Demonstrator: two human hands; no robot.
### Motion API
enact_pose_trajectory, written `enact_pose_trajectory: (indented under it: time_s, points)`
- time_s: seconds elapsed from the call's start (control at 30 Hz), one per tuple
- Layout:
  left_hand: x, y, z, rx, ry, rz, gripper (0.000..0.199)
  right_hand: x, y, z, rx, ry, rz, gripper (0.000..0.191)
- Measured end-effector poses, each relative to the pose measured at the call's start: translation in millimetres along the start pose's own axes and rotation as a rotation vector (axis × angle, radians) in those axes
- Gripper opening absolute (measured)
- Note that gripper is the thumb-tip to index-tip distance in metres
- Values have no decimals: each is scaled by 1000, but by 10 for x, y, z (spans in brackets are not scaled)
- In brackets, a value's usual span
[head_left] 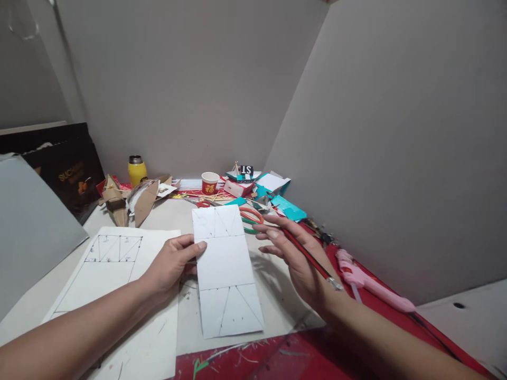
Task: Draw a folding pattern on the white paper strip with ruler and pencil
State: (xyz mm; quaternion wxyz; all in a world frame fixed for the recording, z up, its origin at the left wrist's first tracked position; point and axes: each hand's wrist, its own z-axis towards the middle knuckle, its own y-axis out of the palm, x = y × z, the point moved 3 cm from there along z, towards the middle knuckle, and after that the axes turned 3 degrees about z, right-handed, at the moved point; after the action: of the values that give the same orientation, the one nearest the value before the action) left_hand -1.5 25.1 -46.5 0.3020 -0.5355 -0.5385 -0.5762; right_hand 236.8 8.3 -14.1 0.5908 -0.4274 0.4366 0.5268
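My left hand (168, 266) pinches the left edge of a tall white card strip (224, 261), thumb on its face and fingers behind. Pencilled lines cross the strip, with slanting lines making triangles in its top and bottom sections. To the right of the strip, apart from it, is my right hand (299, 256), its fingers loosely extended. A red-and-black pencil (312, 259) is held in that hand, slanting down toward the wrist. Under my left forearm lies a larger white sheet (154, 322) with a ruled drawing of triangles and longer lines.
Scissors with orange and green handles (252, 214) lie behind the strip. A red paper cup (209, 183), a yellow bottle (137, 171), cardboard scraps (144, 203) and teal card pieces (289, 207) stand farther back. A pink glue gun (372, 285) rests at right beside the wall.
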Motion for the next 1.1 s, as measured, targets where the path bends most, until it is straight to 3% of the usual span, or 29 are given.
enact_pose_trajectory:
  time_s: [0.47, 0.67, 0.87, 1.1]
  points:
    - [-31, -10, 12, -15, -9, -36, 47, 29, 239, -65, -204, 140, 82, 43]
    - [-26, 6, 11, -15, -16, -47, 44, 169, 213, -105, -106, 224, 54, 52]
    - [-36, -5, 14, -22, -20, -39, 46, 85, 267, -147, -71, 257, -1, 48]
    - [-42, 4, 10, -46, -31, -37, 45, 196, 334, -158, -101, 354, 200, 41]
